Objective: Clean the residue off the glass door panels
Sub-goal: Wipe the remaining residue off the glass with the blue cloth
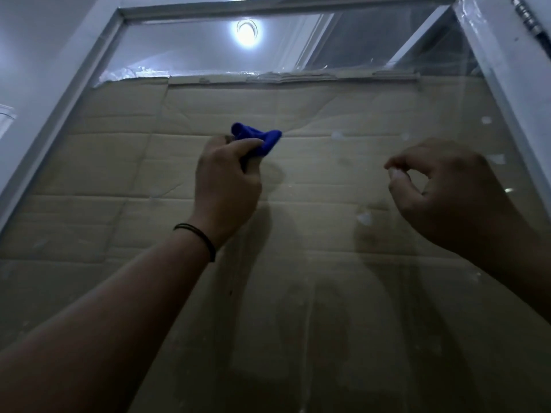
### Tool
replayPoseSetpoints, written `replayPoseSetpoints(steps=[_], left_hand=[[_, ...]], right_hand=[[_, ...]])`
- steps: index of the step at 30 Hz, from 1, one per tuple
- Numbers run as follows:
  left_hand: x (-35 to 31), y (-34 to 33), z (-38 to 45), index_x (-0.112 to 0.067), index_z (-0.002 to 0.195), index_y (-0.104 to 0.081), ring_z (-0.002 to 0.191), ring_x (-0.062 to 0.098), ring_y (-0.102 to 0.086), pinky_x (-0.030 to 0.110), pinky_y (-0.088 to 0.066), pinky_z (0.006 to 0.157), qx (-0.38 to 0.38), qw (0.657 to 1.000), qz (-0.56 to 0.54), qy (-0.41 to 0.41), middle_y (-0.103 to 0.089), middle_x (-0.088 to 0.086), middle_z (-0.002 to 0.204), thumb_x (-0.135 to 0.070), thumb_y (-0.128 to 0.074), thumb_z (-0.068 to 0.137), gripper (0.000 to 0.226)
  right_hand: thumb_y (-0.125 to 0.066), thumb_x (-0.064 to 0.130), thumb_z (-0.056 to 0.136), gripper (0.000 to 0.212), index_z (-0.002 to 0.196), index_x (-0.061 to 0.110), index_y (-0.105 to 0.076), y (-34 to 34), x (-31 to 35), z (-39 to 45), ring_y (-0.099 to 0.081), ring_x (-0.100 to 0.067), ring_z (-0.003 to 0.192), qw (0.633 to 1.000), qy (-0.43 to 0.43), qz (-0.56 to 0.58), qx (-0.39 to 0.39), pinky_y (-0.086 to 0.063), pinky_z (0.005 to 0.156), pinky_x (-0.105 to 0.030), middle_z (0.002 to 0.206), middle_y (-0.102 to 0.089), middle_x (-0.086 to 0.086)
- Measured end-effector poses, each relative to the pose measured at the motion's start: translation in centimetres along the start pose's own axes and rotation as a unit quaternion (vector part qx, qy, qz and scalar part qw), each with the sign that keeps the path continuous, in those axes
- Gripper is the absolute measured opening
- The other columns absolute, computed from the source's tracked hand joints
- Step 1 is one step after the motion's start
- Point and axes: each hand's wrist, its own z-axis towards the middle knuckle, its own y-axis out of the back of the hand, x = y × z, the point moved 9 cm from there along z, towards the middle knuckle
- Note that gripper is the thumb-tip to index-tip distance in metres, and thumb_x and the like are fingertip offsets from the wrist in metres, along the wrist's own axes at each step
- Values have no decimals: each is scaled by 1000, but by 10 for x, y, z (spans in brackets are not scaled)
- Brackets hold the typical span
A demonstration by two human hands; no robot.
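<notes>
Fingers of the left hand are curled round a soft blue cloth pressed on the hard, slippery, breakable glass panel, while a tiny white bit seems pinched by the right hand near white residue spots.

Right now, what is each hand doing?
Left hand: grips a blue cloth.
Right hand: thumb and fingers pinched together; what they pinch, if anything, cannot be told.

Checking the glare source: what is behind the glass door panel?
Behind the glass door panel, creased brown cardboard covers most of it; above its edge, a round ceiling light shows. Whatever lies behind the cardboard is hidden.
</notes>
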Motion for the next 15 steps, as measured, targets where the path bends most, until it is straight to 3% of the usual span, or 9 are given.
replayPoseSetpoints(steps=[5,8,11,13,15], left_hand=[[3,-20,-10,-16,126,-62,87,13,-43,21,-29,75,67,996,59,24,-57,8,109,-24,-56,94,33],[-32,-36,-28,-17,122,-65,84,16,-48,18,-27,70,65,997,34,-17,-58,5,102,-24,-58,92,32],[-53,-51,-35,-18,120,-66,76,2,-41,9,-31,65,79,996,-12,-27,-53,-6,94,-25,-62,90,31],[-52,-46,-26,-14,117,-68,80,3,-46,2,-31,71,49,998,-38,-18,-58,-2,97,-21,-65,88,30],[-39,-30,-8,-10,114,-69,88,14,-54,10,-33,77,-17,999,-43,9,-64,9,102,-15,-66,88,27]], right_hand=[[-52,19,85,22,95,8,-68,2,-16,-5,-58,-30,83,1000,-3,8,20,-47,79,-54,88,-65,-12],[-54,17,83,20,93,9,-69,0,-21,-10,-58,-30,83,1000,-9,9,21,-47,79,-51,87,-66,-12],[-55,17,83,20,94,9,-69,-6,-23,-14,-59,-31,86,999,-11,15,35,-46,80,-50,88,-66,-11],[-55,17,82,20,94,10,-69,-6,-25,-15,-59,-31,87,999,-7,13,37,-46,81,-51,89,-66,-10],[-56,17,82,18,93,10,-69,-3,-29,-14,-59,-31,87,999,-5,14,31,-46,81,-51,89,-66,-10]])
